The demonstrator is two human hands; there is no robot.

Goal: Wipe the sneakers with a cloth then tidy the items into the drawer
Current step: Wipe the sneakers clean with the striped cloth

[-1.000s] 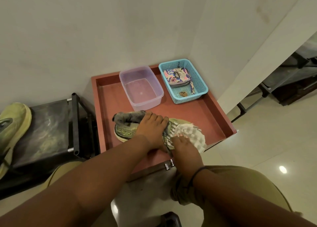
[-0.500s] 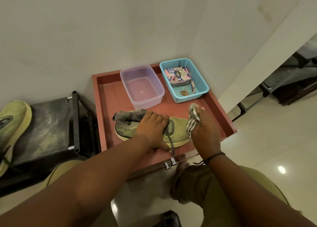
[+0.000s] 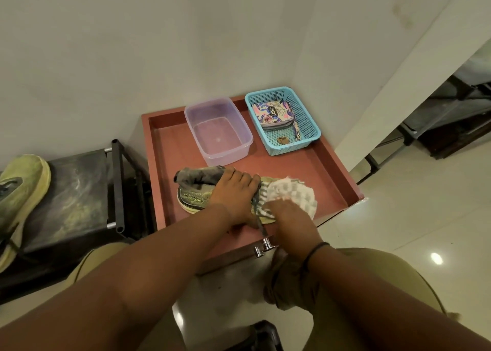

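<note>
Checked cloth (image 3: 291, 195) pressed onto the sneaker (image 3: 196, 198) by the curled right hand (image 3: 288, 219); left hand (image 3: 233, 194) grips its middle.

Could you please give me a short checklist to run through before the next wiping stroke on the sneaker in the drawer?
1. Sneaker steadied: ok, the left hand grips its top.
2. Cloth in hand and on the shoe: ok, the right hand presses it over the toe end.
3. Shoe resting in the drawer: ok.
4. Lace out of the way: not ok, a dark lace trails between the hands.
5. Tub and basket apart from the shoe: ok.
6. Second sneaker wiped: cannot tell; it sits on the black stand at left.
</note>
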